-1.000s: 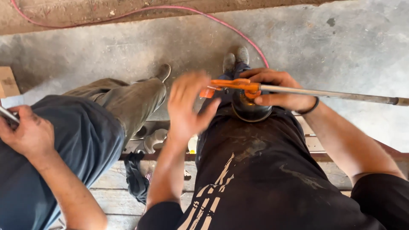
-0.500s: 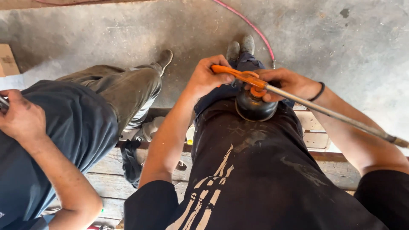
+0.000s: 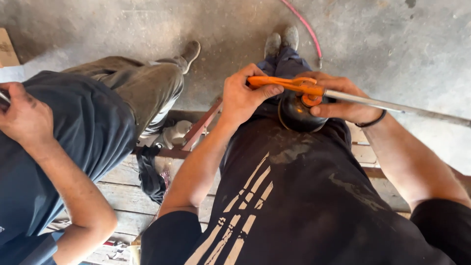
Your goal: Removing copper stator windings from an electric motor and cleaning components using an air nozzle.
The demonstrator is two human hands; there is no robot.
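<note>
Below, the concrete floor [image 3: 122,29] is filling most of the view, and a wooden pallet [image 3: 122,191] is lying under the seated person. A co-worker in a dark blue shirt [image 3: 59,142] is sitting at the left, with one hand [image 3: 24,118] raised near the frame edge. The person is wearing a black shirt [image 3: 304,196] and is holding a long metal rod [image 3: 402,107], whose long axis is running from the middle of the lap out to the right, slightly downward. The rod is joining an orange handle [image 3: 279,82] that is pointing left. The left hand [image 3: 243,98] is closing its fingers around the orange handle. The right hand [image 3: 343,100] is wrapping around the joint where the rod begins, above a round black part [image 3: 297,115] resting on the lap. Both hands are lying on the tool, the right one nearer to the rod.
</note>
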